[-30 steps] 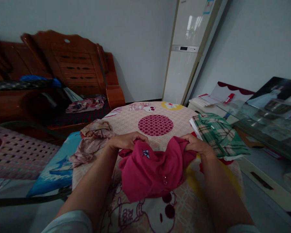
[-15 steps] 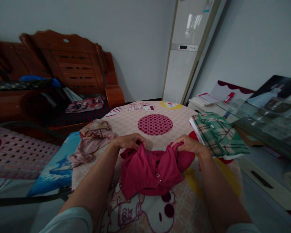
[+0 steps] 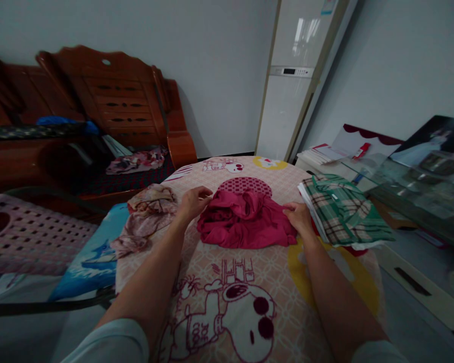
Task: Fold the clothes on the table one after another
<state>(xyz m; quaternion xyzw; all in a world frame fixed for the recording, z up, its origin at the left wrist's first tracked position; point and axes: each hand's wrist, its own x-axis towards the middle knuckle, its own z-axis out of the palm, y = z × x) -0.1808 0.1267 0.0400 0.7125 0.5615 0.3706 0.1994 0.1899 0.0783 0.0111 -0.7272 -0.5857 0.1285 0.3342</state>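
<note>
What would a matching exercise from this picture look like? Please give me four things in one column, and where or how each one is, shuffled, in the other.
Things:
1. dark pink garment
2. green plaid shirt
3. pale pink patterned cloth
4. floor-standing air conditioner

Places and states:
A. tall and white, beyond the far edge of the table
B. crumpled, at the left side of the table
C. bunched up, between the left hand and the right hand
D. folded, at the right side of the table

Right pairs: 1-C, 2-D, 3-B, 4-A
</note>
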